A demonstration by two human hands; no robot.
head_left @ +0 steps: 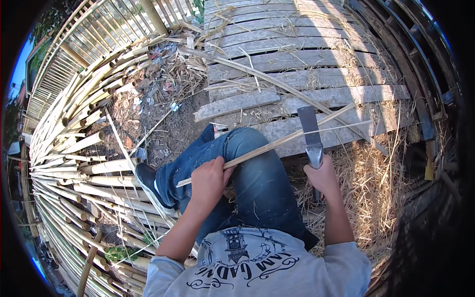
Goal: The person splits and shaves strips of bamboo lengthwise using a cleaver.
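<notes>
My left hand (210, 179) is closed around a split bamboo strip (264, 148), which slants up to the right over my raised knee. In my right hand (322, 174) is a broad-bladed knife (308, 123), its metal blade pointing away from me. The blade crosses the strip near its far end; whether it cuts into the strip or only lies against it, I cannot tell. A thin pale sliver (346, 126) runs out to the right from beside the blade. My jeans-covered leg (252, 168) is under the strip, close to my left hand.
Weathered wooden slats (277, 62) form a platform ahead, with another long strip (277, 85) lying across it. Bamboo poles (106, 166) are stacked along the left. Shavings (373, 193) cover the ground at right. Beyond the pile stands a bamboo fence (99, 29).
</notes>
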